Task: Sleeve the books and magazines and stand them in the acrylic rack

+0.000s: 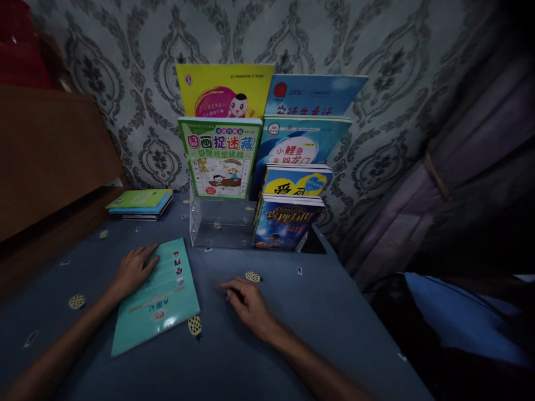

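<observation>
A thin teal booklet (161, 295) lies flat on the blue patterned tablecloth (326, 317) in front of me. My left hand (131, 272) rests palm down on the booklet's left edge, fingers spread over its upper corner. My right hand (246, 303) lies on the cloth to the booklet's right, fingers loosely curled and pointing left, holding nothing. Behind both hands stands a clear acrylic book rack (219, 225) with several children's books upright in tiers, among them a green one (220, 159) and a dark blue one (286, 223).
A small stack of books (140, 203) lies at the back left of the table. A wooden headboard (45, 156) rises on the left. Patterned wallpaper is behind the rack, a purple curtain (472, 167) hangs on the right, and a blue cloth (460, 323) lies below it.
</observation>
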The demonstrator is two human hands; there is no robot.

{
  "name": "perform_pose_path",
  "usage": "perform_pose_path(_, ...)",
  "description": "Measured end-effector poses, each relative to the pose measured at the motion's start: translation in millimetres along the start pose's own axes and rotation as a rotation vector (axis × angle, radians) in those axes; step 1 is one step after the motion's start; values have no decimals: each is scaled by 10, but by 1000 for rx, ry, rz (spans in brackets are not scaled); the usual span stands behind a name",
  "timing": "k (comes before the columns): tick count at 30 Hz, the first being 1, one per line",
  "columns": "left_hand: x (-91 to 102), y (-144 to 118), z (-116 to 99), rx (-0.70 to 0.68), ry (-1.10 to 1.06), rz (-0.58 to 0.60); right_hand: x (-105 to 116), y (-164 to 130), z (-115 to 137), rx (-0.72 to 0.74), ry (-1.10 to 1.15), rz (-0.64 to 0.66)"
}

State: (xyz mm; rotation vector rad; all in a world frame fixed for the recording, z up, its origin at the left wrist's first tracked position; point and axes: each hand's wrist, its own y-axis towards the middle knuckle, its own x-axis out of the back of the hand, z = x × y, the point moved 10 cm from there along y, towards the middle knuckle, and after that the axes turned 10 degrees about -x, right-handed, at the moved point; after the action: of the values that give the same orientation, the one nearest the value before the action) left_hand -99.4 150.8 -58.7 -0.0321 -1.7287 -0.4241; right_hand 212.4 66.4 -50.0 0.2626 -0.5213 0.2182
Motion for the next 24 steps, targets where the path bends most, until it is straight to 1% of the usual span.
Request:
perform_pose_path(3,-11,-52,-193,-17,-51,-10,52,-11,37,47,-27,-55)
perform_pose_path(6,-5,-90,-352,-14,-72,-22,81,-27,70,84,0,-64)
perform_pose_path(11,0,-159,-451,11,-84,-15,81,-58,50,69,-32,-53)
perform_pose_path(14,-15,-216,-487,11,-62,-8,50,-79,21,47,-58,-27)
perform_pose_path(17,-27,-283,-570,9,-48,-27,26,-99,10,39,-78,6)
perform_pose_path(20,-46,-315,-764,-30,-91,-41,22,-108,31,40,-84,33)
perform_pose_path(24,-89,-248,-1149,-127,-170,-16,40,-105,84,44,-87,44)
